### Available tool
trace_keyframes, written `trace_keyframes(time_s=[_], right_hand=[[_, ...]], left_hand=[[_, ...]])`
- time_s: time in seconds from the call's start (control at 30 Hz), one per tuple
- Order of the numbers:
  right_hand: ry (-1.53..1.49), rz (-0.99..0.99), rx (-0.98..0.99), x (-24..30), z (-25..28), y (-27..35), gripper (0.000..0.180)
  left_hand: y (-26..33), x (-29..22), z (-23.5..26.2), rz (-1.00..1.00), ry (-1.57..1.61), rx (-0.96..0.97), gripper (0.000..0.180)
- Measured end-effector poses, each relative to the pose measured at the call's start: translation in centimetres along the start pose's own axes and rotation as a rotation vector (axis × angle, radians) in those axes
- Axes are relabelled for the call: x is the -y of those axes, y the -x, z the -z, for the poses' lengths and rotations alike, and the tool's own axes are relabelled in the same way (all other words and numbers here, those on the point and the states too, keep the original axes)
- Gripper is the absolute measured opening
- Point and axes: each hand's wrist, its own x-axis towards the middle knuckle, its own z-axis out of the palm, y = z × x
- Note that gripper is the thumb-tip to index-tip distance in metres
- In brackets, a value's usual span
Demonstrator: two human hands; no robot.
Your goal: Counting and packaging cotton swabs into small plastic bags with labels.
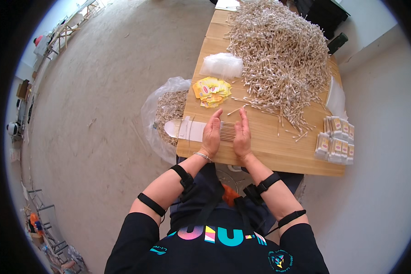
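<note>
A neat row of cotton swabs (227, 131) lies side by side near the table's front edge, between my two palms. My left hand (210, 136) stands on its side at the row's left end, fingers stretched out. Facing it at the right end is my right hand (243, 138), fingers also straight. Both palms touch or nearly touch the swab tips, which they hide. Left of my left hand lies a flat white strip (194, 131) with a rounded clear end. One loose cotton swab (233, 111) rests just beyond my fingertips.
A big heap of loose cotton swabs (278, 50) covers the table's (278, 157) far side. Clear plastic bags (222, 65) and yellow cards (212, 91) lie at left. Filled packs (335, 141) stand at the right edge. A plastic sack of swabs (171, 109) sits beside the table.
</note>
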Motion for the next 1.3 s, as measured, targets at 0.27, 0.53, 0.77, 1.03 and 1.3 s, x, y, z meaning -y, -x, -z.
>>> trace_keyframes(time_s=[0.27,0.53,0.77,1.03,1.3], right_hand=[[1.005,0.149,0.486,1.5,1.8,2.6,0.077],[1.097,0.173,0.490,2.3,1.4,2.7,0.098],[1.079,0.194,0.478,2.0,1.7,2.7,0.106],[1.089,0.240,0.466,1.2,1.7,2.8,0.104],[1.112,0.238,0.465,0.9,1.7,2.9,0.104]], left_hand=[[0.1,0.8,0.1,0.022,0.082,-0.025,0.056],[-0.2,0.8,0.4,-0.024,-0.031,0.001,0.054],[3.3,-1.3,3.6,-0.244,-0.486,0.181,0.040],[5.9,-3.2,3.6,-0.359,-1.103,0.476,0.059],[5.9,-3.1,3.3,-0.362,-1.162,0.482,0.065]])
